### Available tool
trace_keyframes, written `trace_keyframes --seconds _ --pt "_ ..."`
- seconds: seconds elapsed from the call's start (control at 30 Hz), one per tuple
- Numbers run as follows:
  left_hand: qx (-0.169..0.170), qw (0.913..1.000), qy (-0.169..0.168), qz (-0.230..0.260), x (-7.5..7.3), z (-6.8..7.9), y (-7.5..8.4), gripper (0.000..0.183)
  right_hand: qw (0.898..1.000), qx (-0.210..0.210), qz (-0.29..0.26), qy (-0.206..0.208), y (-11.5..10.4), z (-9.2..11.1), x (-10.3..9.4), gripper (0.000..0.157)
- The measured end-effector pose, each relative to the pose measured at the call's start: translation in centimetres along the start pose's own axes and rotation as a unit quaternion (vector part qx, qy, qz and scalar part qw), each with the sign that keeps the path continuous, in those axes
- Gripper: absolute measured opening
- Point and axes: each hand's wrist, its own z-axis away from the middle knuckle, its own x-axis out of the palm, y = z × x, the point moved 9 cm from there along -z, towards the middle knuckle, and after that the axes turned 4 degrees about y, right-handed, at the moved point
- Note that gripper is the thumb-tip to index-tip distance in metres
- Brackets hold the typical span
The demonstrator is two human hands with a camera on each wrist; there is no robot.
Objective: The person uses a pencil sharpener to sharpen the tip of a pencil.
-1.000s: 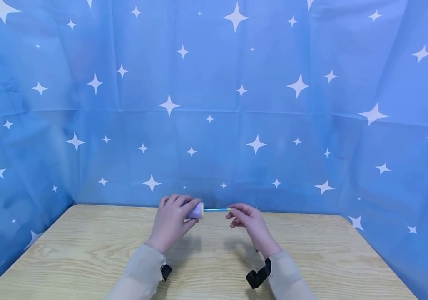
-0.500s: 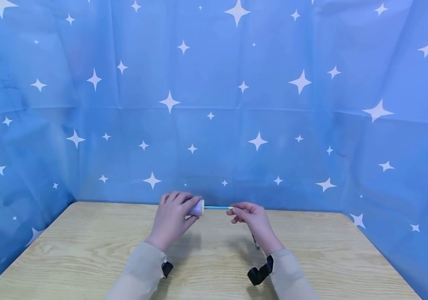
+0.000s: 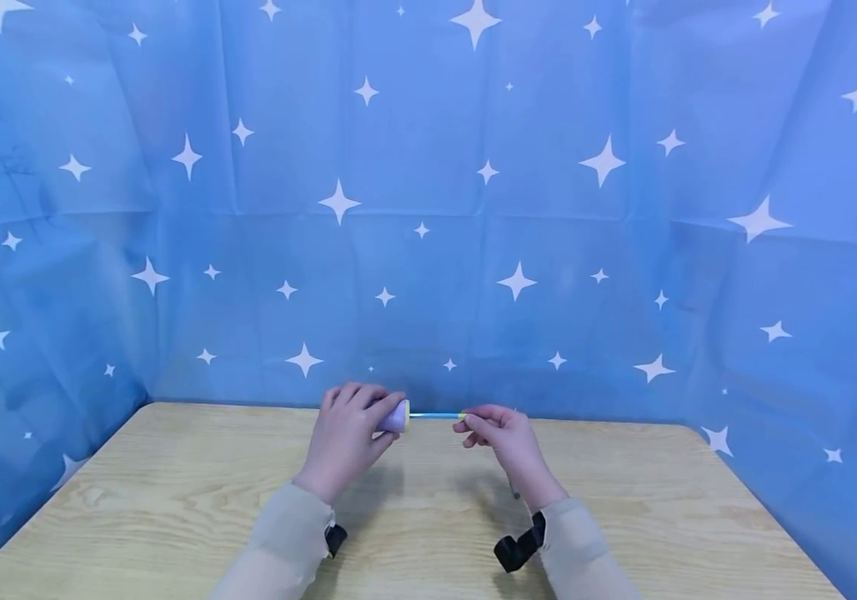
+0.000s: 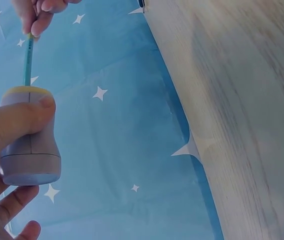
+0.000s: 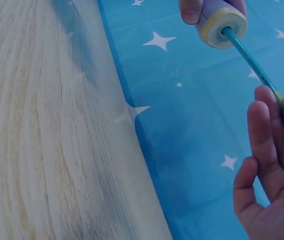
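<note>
My left hand (image 3: 342, 437) grips a lilac pencil sharpener (image 4: 31, 142) shaped like a small waisted barrel, lying sideways with its yellow-rimmed end to the right. A thin blue pencil (image 3: 434, 415) runs level from that end to my right hand (image 3: 509, 437). In the right wrist view the pencil's tip goes into the hole in the sharpener's round face (image 5: 224, 31), so the tip itself is hidden. Thumb and forefinger of my right hand pinch the pencil at its yellow end, the other fingers loosely bent. Both hands are held above the far part of the table.
Beneath the hands is a light wood-grain table (image 3: 173, 500), its far edge just behind them. A blue cloth with white stars (image 3: 428, 167) hangs behind and at both sides. Black wrist cameras (image 3: 518, 546) hang at the cuffs.
The head view has tilted down and back slightly, shifting the scene a little upward in the frame. Both hands keep their hold on the sharpener and pencil, with hardly any movement.
</note>
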Motion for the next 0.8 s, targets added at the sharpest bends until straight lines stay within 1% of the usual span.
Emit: trace_keyframes --seconds 0.2,0.37,0.53,0.63,0.8 --pt "-0.002 1.0 0.003 0.001 -0.07 -0.05 0.1 0.051 1.0 -0.011 0.014 0.007 -0.18 -0.01 -0.02 0.022" --pt "-0.002 1.0 0.003 -0.003 0.15 0.3 0.1 0.051 1.0 0.001 0.02 0.009 0.3 0.16 0.08 0.022" --pt "-0.003 1.0 0.003 -0.007 0.4 0.39 -0.01 0.05 1.0 -0.002 0.021 0.012 0.48 0.1 0.08 0.023" --pt "-0.005 0.9999 -0.002 -0.01 0.48 0.33 -0.04 0.05 1.0 -0.002 0.025 0.013 0.53 0.07 0.03 0.021" --pt "-0.003 0.9999 -0.007 -0.012 0.51 0.42 -0.01 0.05 1.0 0.001 0.018 0.015 0.68 0.17 0.07 0.02"
